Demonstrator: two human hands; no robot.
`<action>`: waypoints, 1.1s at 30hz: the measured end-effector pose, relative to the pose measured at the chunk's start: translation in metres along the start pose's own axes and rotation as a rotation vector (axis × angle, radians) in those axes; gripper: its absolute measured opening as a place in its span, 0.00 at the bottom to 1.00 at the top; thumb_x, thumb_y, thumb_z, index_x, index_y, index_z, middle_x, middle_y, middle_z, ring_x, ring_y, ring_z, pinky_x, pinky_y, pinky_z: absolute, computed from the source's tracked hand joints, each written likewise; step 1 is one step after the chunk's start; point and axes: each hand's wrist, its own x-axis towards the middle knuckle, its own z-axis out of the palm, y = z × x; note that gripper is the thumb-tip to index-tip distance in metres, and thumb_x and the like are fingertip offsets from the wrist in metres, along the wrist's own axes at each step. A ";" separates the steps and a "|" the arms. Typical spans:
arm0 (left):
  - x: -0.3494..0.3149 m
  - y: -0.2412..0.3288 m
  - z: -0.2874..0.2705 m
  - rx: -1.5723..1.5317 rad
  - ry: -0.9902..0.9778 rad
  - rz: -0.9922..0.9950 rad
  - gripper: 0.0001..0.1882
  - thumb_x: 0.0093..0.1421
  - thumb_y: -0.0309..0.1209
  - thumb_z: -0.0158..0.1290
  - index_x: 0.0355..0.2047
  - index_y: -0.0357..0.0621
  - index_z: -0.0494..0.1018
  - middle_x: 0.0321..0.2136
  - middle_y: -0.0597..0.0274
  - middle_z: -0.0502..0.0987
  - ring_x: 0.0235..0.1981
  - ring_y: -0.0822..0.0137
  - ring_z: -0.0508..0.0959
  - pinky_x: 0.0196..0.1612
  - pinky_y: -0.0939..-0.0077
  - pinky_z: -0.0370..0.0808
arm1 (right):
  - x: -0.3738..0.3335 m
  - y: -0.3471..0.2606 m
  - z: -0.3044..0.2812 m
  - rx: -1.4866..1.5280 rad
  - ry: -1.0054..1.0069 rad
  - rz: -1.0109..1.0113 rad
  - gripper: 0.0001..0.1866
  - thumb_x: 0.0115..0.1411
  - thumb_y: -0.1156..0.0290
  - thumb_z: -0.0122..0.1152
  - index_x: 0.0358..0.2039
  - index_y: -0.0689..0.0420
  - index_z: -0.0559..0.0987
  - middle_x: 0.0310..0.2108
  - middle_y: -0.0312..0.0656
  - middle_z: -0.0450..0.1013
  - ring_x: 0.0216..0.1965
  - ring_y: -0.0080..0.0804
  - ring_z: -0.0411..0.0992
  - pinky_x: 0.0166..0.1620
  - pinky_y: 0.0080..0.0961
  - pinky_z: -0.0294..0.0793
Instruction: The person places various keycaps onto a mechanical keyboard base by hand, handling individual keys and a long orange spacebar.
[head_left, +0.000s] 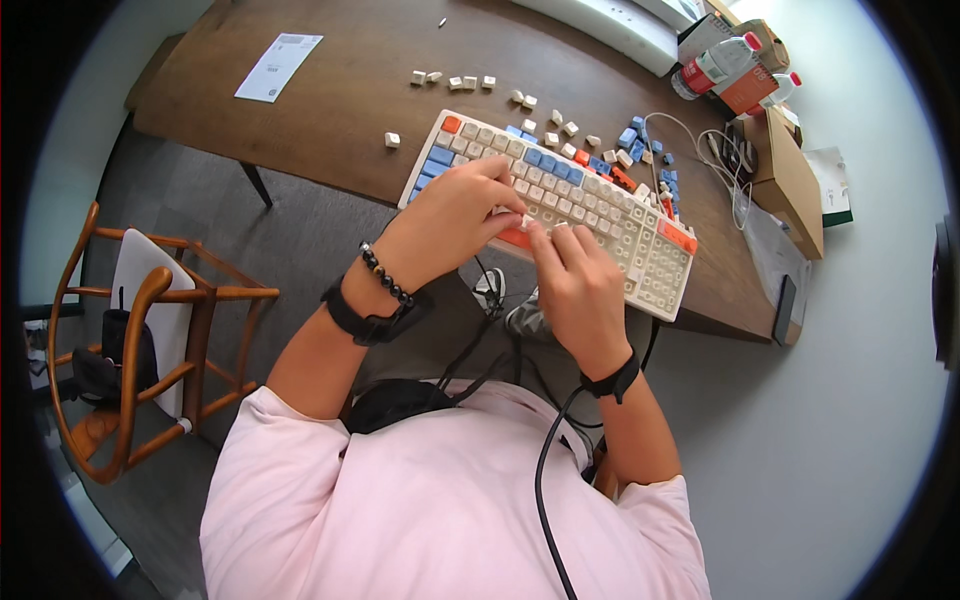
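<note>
A cream keyboard point(655, 283) lies slanted along the near edge of the table, with white, blue and orange keycaps on its left and middle parts. Its right part shows many bare switch sockets. Over its lower rows my two hands meet. A small white keycap point(527, 222) sits between their fingertips. My left hand point(462, 218) is closed in a pinch at its left side, the fingers curled over the keys. My right hand point(583, 285) comes from the other side, thumb and fingers bent together at the same keycap. The hands partly cover the front rows and an orange spacebar point(515, 238).
Loose white keycaps point(470, 83) lie behind the keyboard; loose blue keycaps point(632, 135) are at its back right. A white cable point(690, 130), bottles point(715, 65) and a cardboard box point(787, 185) stand right. A paper sheet point(280, 68) lies left; a wooden chair point(150, 340) stands beside me.
</note>
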 end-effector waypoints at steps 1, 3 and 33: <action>-0.001 0.001 -0.001 0.004 0.001 0.012 0.09 0.72 0.25 0.73 0.50 0.36 0.93 0.45 0.53 0.85 0.46 0.52 0.89 0.51 0.59 0.87 | 0.001 -0.001 -0.002 -0.009 0.009 0.001 0.21 0.65 0.78 0.71 0.59 0.67 0.89 0.41 0.42 0.80 0.44 0.40 0.82 0.43 0.37 0.85; -0.003 0.000 -0.003 -0.047 -0.007 -0.005 0.10 0.71 0.23 0.73 0.51 0.35 0.93 0.45 0.53 0.85 0.46 0.53 0.89 0.51 0.60 0.87 | 0.005 -0.005 -0.004 0.006 -0.002 -0.017 0.17 0.65 0.77 0.70 0.54 0.66 0.88 0.40 0.42 0.79 0.44 0.40 0.81 0.43 0.36 0.85; -0.005 -0.003 0.001 0.032 0.015 0.072 0.07 0.70 0.27 0.73 0.45 0.38 0.91 0.44 0.55 0.85 0.46 0.51 0.89 0.52 0.58 0.88 | 0.013 0.003 -0.003 0.146 -0.103 0.038 0.12 0.71 0.77 0.69 0.52 0.66 0.88 0.42 0.43 0.81 0.49 0.43 0.83 0.48 0.41 0.88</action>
